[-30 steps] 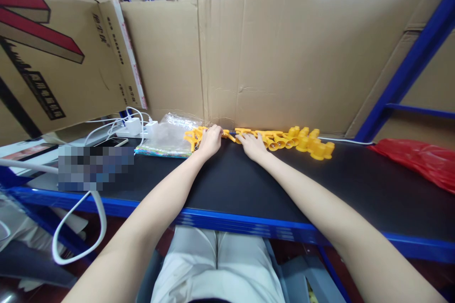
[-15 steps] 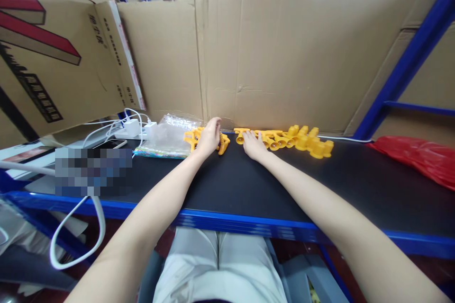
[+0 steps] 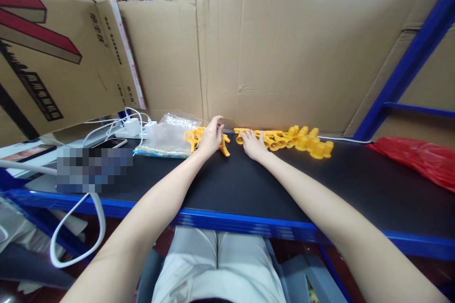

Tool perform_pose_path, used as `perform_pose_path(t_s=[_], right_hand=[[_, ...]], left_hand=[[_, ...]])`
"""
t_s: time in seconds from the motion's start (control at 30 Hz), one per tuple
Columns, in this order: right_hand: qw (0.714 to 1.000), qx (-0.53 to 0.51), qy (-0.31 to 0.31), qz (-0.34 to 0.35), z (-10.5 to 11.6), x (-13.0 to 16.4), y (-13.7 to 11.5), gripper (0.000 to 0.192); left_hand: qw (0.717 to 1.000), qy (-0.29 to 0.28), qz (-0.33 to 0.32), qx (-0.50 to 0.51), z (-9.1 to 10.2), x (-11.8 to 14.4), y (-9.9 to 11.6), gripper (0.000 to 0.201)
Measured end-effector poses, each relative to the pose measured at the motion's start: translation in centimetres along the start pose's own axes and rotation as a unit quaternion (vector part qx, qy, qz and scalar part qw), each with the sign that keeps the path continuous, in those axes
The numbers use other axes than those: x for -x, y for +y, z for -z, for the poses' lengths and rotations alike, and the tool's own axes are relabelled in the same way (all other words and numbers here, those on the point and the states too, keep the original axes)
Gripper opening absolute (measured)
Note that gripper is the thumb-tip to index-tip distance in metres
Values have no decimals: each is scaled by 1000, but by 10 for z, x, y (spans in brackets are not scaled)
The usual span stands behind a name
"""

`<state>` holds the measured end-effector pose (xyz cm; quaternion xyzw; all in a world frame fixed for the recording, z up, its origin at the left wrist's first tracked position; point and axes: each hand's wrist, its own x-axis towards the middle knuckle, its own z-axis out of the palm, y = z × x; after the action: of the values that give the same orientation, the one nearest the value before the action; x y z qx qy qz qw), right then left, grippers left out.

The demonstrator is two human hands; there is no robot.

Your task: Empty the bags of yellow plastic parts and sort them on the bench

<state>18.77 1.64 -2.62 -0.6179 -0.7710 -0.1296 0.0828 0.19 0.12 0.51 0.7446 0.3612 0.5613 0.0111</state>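
My left hand (image 3: 212,137) is curled over a group of branched yellow-orange plastic pieces (image 3: 191,139) near the back of the black shelf. Its fingertips are mostly hidden behind the hand; one forked piece (image 3: 226,146) sticks out on its right side. To the right, my right hand (image 3: 254,145) rests with spread fingers on the left end of a row of yellow plastic pieces (image 3: 279,140), whose round cup ends face me. Farther along that row stand several yellow stepped cups (image 3: 313,144), close together and touching.
A clear plastic bag (image 3: 170,132) lies left of the pieces, near white chargers (image 3: 132,127) and cables. A tall cardboard panel (image 3: 284,57) closes off the back. At far right is a red plastic bag (image 3: 414,156). A blue rail (image 3: 249,222) edges the shelf's front.
My left hand has shifted slightly, and the forked piece beside it has turned, its lower end now farther right. The right hand's fingers have spread a little; the row under them looks unmoved.
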Motion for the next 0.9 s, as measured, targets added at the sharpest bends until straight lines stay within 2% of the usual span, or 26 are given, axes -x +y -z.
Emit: perform_pose_path(t_s=[0.3,0.43,0.6,0.73,0.83,0.9], right_hand=[[1000,-11,6,8,-1,0,0,56],[1000,-9,6,10,1,1,0,56],[1000,-6,6,9,2,2,0,55],[1000,9,9,11,3,5,-3,54],[999,46,7,23,18,5,-1,53],[997,57,-39,15,39,3,7,53]], left_hand=[[999,-47,16,-22,-2,4,9,25],[994,-98,35,-33,-4,5,8,27],[982,-181,45,-37,-5,6,10,8],[970,-228,65,-46,-4,7,14,17],[967,-232,94,-53,-4,7,16,18],[966,-232,105,-47,-3,6,15,19]])
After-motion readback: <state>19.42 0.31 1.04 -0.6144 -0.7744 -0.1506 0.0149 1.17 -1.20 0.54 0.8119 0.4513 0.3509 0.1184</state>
